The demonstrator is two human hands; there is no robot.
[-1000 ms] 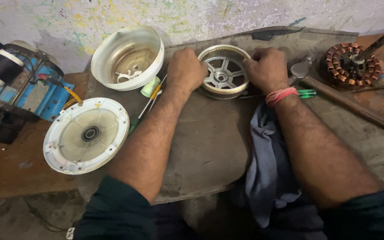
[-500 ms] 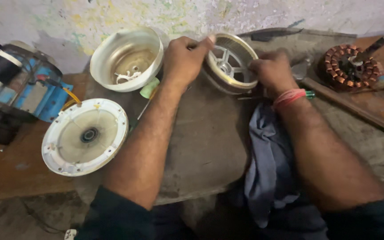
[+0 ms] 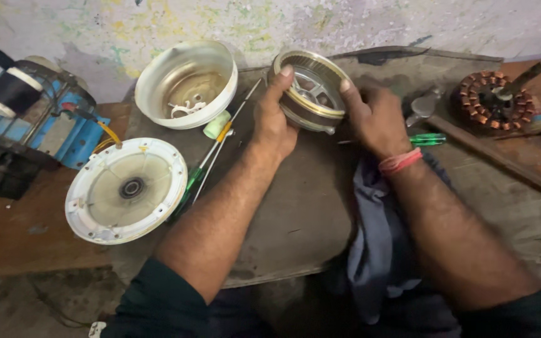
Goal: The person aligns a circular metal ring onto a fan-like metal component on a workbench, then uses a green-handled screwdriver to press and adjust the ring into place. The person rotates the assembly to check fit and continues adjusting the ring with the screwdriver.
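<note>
The counter [image 3: 308, 213], a worn grey slab, filled the middle of the view, with a brown wooden surface running off to its right. At the far left sat a blue machine [image 3: 45, 125] with a black roller on top. Near it, at the left edge of the counter, lay a flat white round cover [image 3: 126, 191] with a dark bearing at its centre. Just beyond that stood a white bowl-shaped housing [image 3: 186, 84], open side up, with loose small parts inside. A grey-blue cloth [image 3: 380, 250] hung over the near edge of the counter, under the right forearm.

At the far middle, the round metal rotor [image 3: 311, 91] was tilted up on its edge, its lower rim touching the counter and its open face turned toward the camera. The left hand [image 3: 273, 122] gripped its left rim, fingers curled over the top edge. The right hand [image 3: 374, 119] held the right rim, thumb on the near face; a red band circled that wrist. Both grips were closed on the rotor.

At the far right rested a stator with copper windings [image 3: 493, 100]. A hammer [image 3: 427, 106] lay just right of the right hand, and a green-handled screwdriver [image 3: 430, 139] beside that wrist. Two thin screwdrivers [image 3: 211, 156] lay between the white parts and the left forearm, near a small pale green cap [image 3: 216, 125].
</note>
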